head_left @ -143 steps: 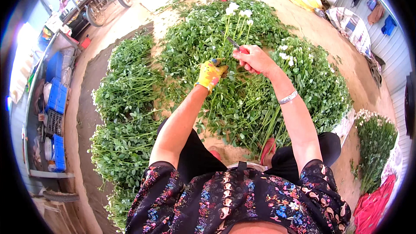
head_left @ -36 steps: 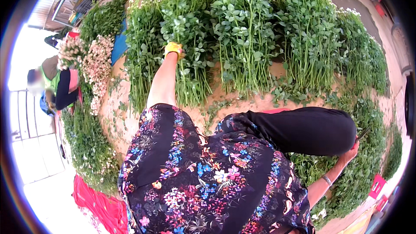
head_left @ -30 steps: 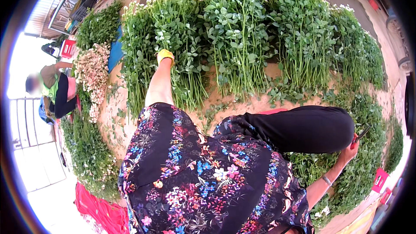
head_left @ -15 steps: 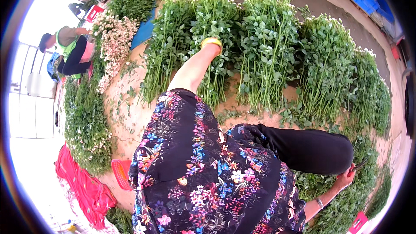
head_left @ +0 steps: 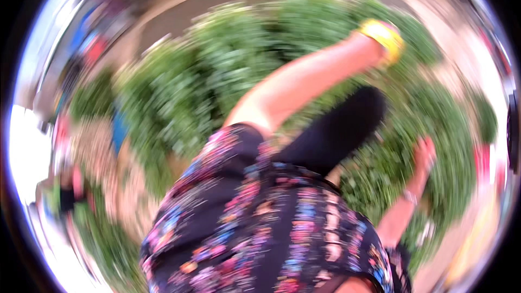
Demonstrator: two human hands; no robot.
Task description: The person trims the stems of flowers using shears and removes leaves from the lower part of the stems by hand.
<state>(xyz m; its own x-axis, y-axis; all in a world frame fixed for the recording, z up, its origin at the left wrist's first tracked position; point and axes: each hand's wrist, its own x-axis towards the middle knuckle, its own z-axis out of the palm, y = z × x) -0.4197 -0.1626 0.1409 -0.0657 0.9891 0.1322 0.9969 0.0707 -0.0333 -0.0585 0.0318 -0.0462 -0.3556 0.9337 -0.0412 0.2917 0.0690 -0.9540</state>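
The picture is smeared by motion. My left hand (head_left: 382, 42) wears a yellow glove and is stretched far to the upper right, over green leafy stems (head_left: 233, 49) with pale tips; I cannot make out its fingers or anything in them. My right hand (head_left: 423, 154), bare, with a bracelet on the wrist, is low at the right beside a spread of stems and leaves (head_left: 450, 184). Whether it holds the dark shears of earlier frames is lost in the blur. My bent, black-trousered knee (head_left: 353, 125) lies between the two hands.
Bundles of pale pink flowers (head_left: 95, 152) and a blue sheet (head_left: 119, 130) lie at the left, near a blurred co-worker (head_left: 68, 195). A dark strip of ground cover (head_left: 201, 2) runs behind the stems. A pink-red object (head_left: 483, 163) is at the right edge.
The view has swung round quickly. My left arm has moved from among the upright stems toward the upper right. My right hand now appears higher in the picture and blurred.
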